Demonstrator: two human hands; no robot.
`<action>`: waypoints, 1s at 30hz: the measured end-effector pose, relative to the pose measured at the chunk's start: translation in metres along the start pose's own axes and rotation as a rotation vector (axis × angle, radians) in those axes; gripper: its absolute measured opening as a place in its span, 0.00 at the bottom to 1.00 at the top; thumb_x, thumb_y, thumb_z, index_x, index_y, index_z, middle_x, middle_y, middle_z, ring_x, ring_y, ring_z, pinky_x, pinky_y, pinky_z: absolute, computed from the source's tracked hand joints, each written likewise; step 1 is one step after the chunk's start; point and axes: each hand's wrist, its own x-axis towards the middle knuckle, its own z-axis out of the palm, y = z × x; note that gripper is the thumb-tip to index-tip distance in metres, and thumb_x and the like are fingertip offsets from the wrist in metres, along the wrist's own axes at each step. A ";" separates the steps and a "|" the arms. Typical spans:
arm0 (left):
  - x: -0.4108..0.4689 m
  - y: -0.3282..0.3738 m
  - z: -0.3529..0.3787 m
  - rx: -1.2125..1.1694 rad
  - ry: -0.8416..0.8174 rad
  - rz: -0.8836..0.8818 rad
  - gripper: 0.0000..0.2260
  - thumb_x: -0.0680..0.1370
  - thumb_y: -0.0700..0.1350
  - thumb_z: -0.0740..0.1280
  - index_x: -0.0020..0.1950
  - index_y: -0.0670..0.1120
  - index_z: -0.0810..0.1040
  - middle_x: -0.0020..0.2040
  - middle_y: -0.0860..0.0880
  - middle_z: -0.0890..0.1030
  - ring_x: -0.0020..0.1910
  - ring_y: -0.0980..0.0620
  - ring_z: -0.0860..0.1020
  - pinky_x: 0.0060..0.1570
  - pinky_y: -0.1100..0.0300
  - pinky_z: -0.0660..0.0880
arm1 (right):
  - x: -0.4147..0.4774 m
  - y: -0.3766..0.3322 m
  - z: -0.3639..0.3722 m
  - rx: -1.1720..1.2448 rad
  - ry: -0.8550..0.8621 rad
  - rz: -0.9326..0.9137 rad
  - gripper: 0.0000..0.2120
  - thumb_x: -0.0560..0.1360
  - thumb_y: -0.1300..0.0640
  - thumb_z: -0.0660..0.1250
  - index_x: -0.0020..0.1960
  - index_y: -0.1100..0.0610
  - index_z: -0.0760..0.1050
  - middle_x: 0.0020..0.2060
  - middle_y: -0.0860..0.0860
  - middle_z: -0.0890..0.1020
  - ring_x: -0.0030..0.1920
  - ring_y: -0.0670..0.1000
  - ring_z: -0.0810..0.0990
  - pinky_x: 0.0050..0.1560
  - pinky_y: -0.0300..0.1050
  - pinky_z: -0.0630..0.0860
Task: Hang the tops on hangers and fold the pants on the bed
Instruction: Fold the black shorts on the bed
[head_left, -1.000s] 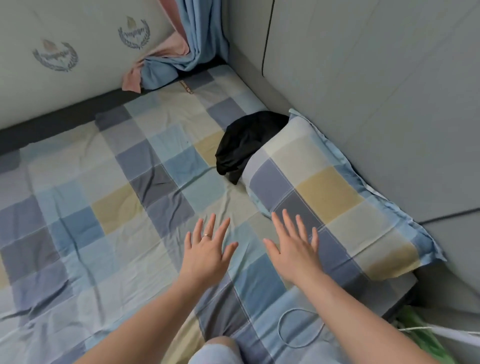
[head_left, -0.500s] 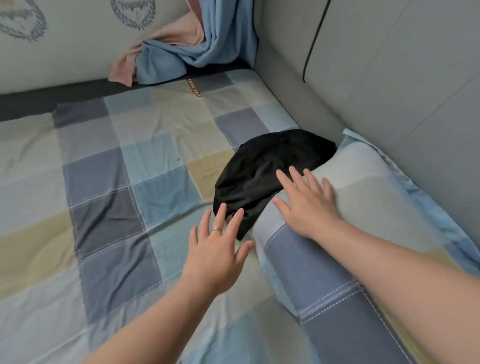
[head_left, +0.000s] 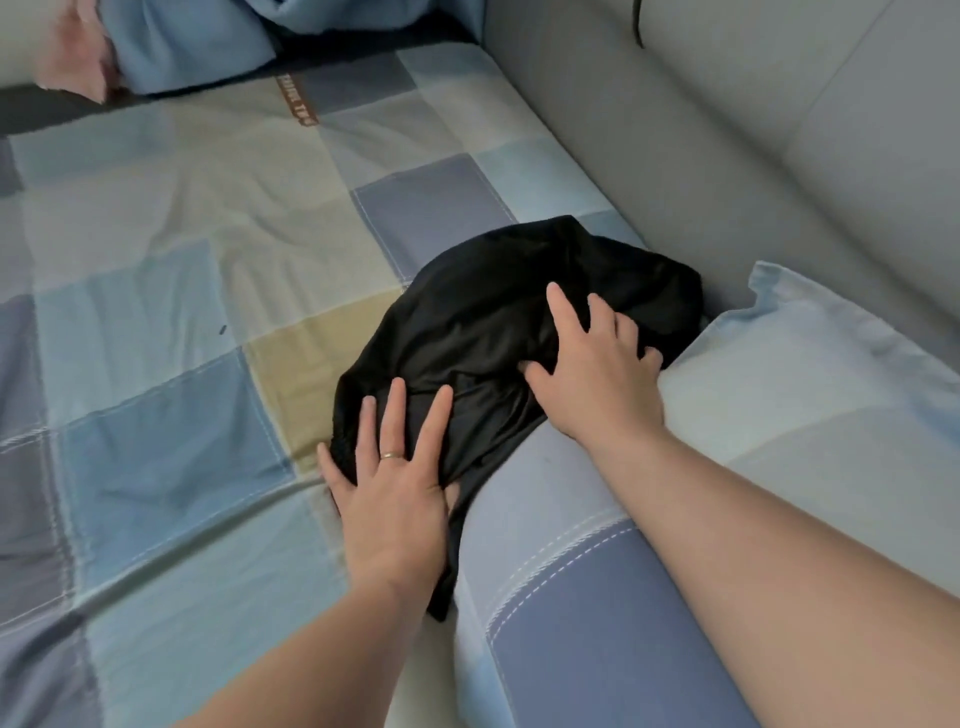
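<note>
Working on black garment (head_left: 467, 322), bunched on checked sheet (head_left: 156, 338) directly under both hands; not telling top from pants. Resting left hand (head_left: 395, 499) flat on its near edge, fingers straight and spread, thumb hidden under the cloth. Grasping a fold with right hand (head_left: 597, 374), fingers bending, thumb digging in. Differing from half a second back: then hovering short of it with the left, pressing pillow (head_left: 779, 415) with the right. Blurring beyond the fingertips, cut by top edge: blue and pink cloth (head_left: 182, 47).
</note>
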 end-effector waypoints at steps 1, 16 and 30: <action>0.000 0.001 -0.001 0.015 -0.002 0.000 0.47 0.76 0.52 0.67 0.74 0.71 0.31 0.82 0.55 0.40 0.81 0.50 0.38 0.74 0.34 0.39 | 0.002 -0.003 0.000 0.027 0.038 0.004 0.33 0.79 0.42 0.64 0.79 0.43 0.52 0.72 0.56 0.65 0.69 0.60 0.66 0.63 0.61 0.65; -0.007 0.000 -0.011 -0.112 0.050 0.032 0.34 0.76 0.47 0.56 0.78 0.69 0.49 0.82 0.56 0.49 0.81 0.52 0.45 0.76 0.37 0.42 | -0.047 -0.037 -0.027 0.584 0.312 -0.047 0.16 0.85 0.51 0.54 0.42 0.58 0.68 0.32 0.50 0.73 0.38 0.58 0.71 0.38 0.48 0.60; -0.274 -0.148 -0.109 -0.626 -0.276 -0.292 0.14 0.76 0.38 0.58 0.53 0.53 0.78 0.48 0.51 0.80 0.53 0.43 0.78 0.45 0.57 0.68 | -0.317 -0.116 -0.032 0.604 -0.295 0.007 0.15 0.83 0.53 0.62 0.65 0.58 0.80 0.62 0.53 0.83 0.64 0.54 0.78 0.58 0.37 0.69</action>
